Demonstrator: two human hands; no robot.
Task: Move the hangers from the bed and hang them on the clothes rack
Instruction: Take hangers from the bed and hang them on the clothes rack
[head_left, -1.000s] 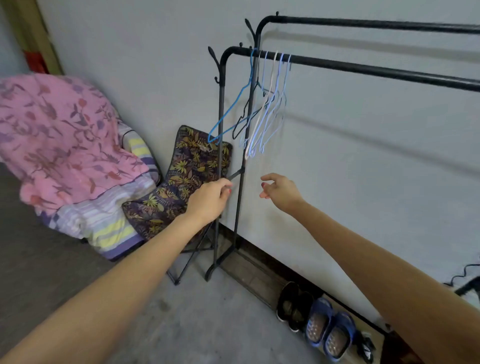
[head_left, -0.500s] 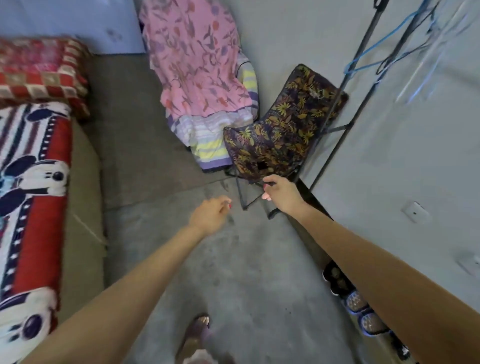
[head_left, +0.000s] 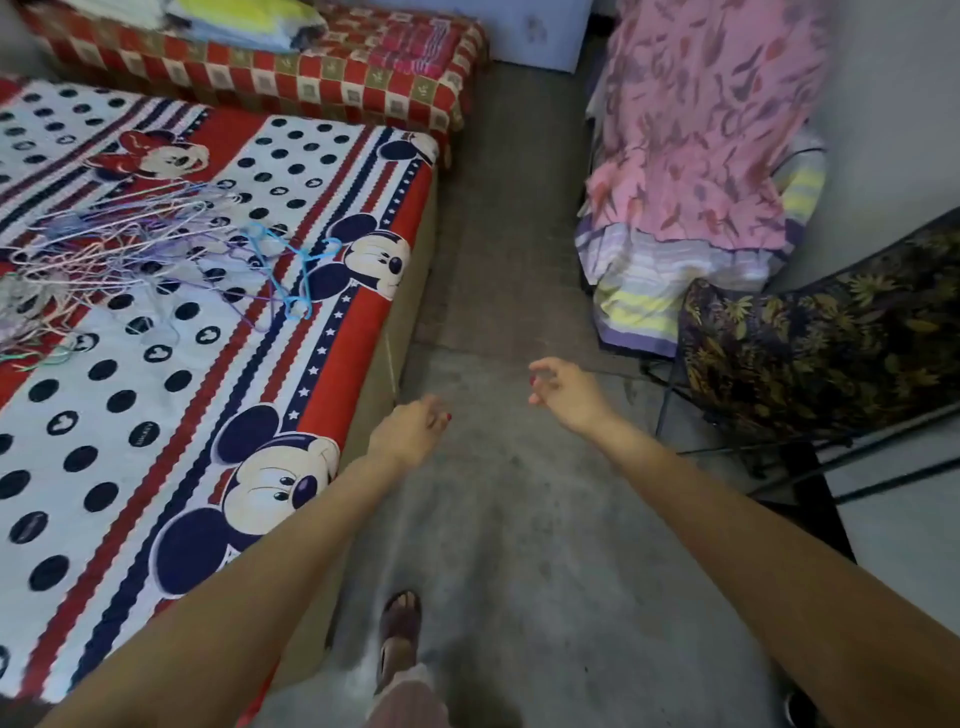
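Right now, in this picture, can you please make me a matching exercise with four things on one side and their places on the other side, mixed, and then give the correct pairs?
Things:
1. pile of hangers
2. pink flowered cloth
3. left hand
4. dark leaf-print chair

Places:
A. draped over striped bedding on the right
B. on the cartoon-print bed, towards its left side
C. at the right edge, beside the wall
D. empty, above the floor beside the bed's edge

Pairs: 1-B, 2-A, 3-D, 4-C
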